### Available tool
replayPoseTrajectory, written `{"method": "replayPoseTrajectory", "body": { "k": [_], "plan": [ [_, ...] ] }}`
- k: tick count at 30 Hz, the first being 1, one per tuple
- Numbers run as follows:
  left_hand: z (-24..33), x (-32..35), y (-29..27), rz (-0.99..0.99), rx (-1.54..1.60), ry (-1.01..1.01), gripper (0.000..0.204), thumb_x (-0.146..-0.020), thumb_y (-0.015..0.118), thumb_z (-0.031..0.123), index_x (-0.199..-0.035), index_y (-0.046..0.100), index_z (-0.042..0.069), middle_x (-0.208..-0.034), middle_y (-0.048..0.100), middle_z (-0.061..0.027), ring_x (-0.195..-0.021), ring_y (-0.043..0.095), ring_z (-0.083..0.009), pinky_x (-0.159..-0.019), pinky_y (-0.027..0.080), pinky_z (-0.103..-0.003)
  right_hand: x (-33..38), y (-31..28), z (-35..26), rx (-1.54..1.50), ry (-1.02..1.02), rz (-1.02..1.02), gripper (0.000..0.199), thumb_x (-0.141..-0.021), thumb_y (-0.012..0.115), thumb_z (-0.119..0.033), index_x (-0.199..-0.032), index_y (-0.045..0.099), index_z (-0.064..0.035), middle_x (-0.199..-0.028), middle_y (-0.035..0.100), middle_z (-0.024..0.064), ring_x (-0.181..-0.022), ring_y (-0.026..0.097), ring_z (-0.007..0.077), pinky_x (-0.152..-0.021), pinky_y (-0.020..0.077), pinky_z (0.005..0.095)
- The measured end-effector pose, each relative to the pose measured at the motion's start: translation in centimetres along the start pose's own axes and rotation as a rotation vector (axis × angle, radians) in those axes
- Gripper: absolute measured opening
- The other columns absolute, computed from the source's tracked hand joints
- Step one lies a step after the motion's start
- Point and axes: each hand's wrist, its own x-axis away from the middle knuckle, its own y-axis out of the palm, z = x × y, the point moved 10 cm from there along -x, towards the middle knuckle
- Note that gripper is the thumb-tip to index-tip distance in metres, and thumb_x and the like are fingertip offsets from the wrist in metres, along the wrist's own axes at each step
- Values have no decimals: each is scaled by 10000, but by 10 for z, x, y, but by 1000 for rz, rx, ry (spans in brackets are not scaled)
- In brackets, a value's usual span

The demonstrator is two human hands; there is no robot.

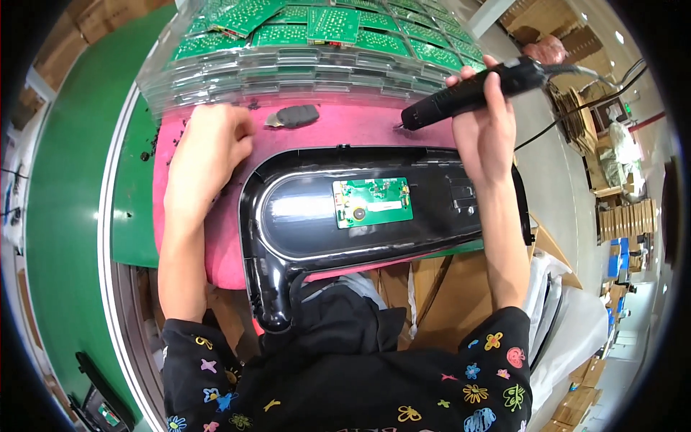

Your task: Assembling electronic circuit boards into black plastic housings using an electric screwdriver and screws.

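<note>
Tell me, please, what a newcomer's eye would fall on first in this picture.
Probably the glossy black plastic housing in the middle, with a rectangular green circuit board lying inside it, against the bright pink mat. Next, perhaps, the corded black cylindrical screwdriver in the right hand, at upper right. Beyond the mat, stacked clear plastic trays full of green boards stretch across the top.
</note>
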Motion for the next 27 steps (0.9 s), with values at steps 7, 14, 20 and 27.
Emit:
{"method": "replayPoseTrajectory", "body": {
  "k": [7,14,20,27],
  "plan": [
    [63,10,2,2,757,276,143,-814,728,-51,-955,723,-31,-985,700,-97,-871,682,-147,-738,575,-262,59,83,-21,-322,26,-274,475,-975,611,-445,-1324,502,-141,-882,475,-43,-855,468,122,-976,339,426],
    [84,27,43,-475,1190,177,128,-857,665,-92,-977,683,-54,-990,674,-110,-881,653,-151,-774,542,-272,83,126,-50,-317,-49,-501,485,-841,818,-333,-1163,485,-188,-808,548,-79,-753,528,88,-859,364,361],
    [89,26,35,-335,931,252,95,-883,589,-94,-932,642,-32,-908,681,-70,-801,638,-128,-719,523,-262,94,129,-65,-228,-172,-494,474,-832,830,-285,-1141,488,-175,-814,570,-57,-750,550,107,-851,366,359],
    [100,29,23,-92,569,551,135,-819,701,-32,-926,618,-22,-858,663,-100,-779,670,-251,-707,532,-322,91,120,-78,-124,-218,-440,441,-838,821,-279,-1137,514,-176,-802,573,-66,-749,540,97,-857,359,352]
  ]
}}
